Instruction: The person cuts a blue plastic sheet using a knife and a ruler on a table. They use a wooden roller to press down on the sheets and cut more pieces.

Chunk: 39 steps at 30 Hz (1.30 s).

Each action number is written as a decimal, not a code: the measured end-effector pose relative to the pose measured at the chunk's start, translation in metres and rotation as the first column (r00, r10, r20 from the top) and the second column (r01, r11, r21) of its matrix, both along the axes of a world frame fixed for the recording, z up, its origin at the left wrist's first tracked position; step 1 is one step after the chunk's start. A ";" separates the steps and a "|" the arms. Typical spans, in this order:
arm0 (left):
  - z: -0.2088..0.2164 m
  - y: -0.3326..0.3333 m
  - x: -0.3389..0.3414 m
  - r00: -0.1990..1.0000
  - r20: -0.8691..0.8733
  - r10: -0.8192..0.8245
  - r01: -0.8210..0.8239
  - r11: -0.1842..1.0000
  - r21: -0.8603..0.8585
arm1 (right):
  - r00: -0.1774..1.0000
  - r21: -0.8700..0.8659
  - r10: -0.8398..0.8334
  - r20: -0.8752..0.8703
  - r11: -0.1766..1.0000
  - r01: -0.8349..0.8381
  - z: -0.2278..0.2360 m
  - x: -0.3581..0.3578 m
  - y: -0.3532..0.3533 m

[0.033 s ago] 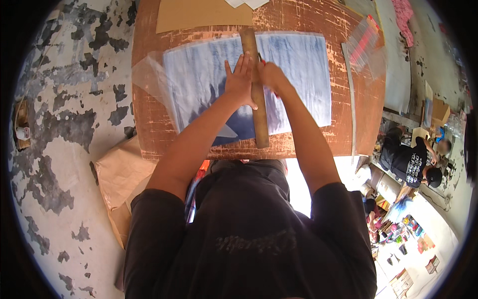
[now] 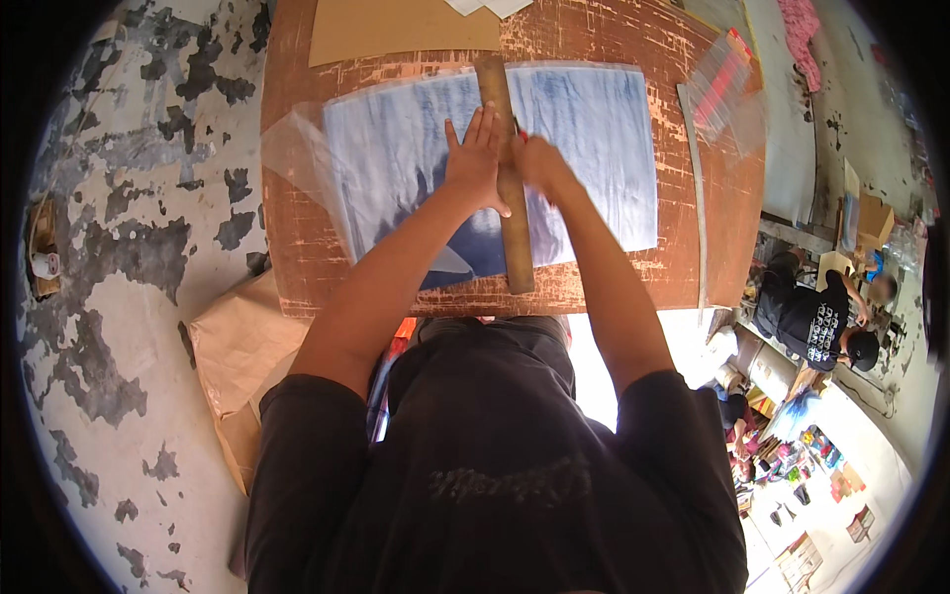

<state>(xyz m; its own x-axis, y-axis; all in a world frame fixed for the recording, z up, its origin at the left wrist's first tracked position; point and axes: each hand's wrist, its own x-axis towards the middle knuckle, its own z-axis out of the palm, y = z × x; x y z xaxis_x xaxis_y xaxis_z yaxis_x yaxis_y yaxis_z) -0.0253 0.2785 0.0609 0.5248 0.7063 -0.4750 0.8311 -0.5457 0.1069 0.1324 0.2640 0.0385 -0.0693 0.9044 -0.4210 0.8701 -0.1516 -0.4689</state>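
A blue-and-white streaked sheet [image 2: 594, 148] lies on a worn reddish-brown table [image 2: 683, 40]. Across it, running away from me, is a long flat brownish ruler [image 2: 518, 252]. My left hand [image 2: 475, 163] presses down flat, fingers spread, along the ruler's left side with the thumb on its near part. Just right of the ruler, my right hand [image 2: 539, 163] is closed around a red-handled cutter knife [image 2: 522, 135], its dark tip beside the ruler's edge. Most of the knife is hidden in my fingers, and the hand is slightly blurred.
Clear plastic film [image 2: 297, 148] sticks out at the sheet's left. Brown cardboard [image 2: 406, 30] lies at the far edge. On the right are a thin grey strip [image 2: 697, 198] and a clear packet with something red [image 2: 722, 89]. Brown paper [image 2: 247, 337] stands left; a person [image 2: 816, 317] works at far right.
My right hand has slid slightly nearer to me along the ruler, with the cutter knife in it. My left hand and the ruler stay practically in place.
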 end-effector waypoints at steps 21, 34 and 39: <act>-0.011 0.000 0.000 0.999 -0.029 -0.014 0.015 0.999 0.031 | 0.955 -0.513 -0.289 0.063 0.812 0.279 0.030 0.007 -0.255; -0.009 0.000 -0.005 1.000 -0.030 0.000 0.001 1.000 0.020 | 0.963 0.021 -0.243 -0.116 0.969 0.247 0.020 -0.011 0.078; -0.010 -0.001 -0.006 1.000 0.009 0.003 -0.003 1.000 0.016 | 0.970 0.170 0.164 0.178 0.966 -0.194 -0.010 -0.006 0.109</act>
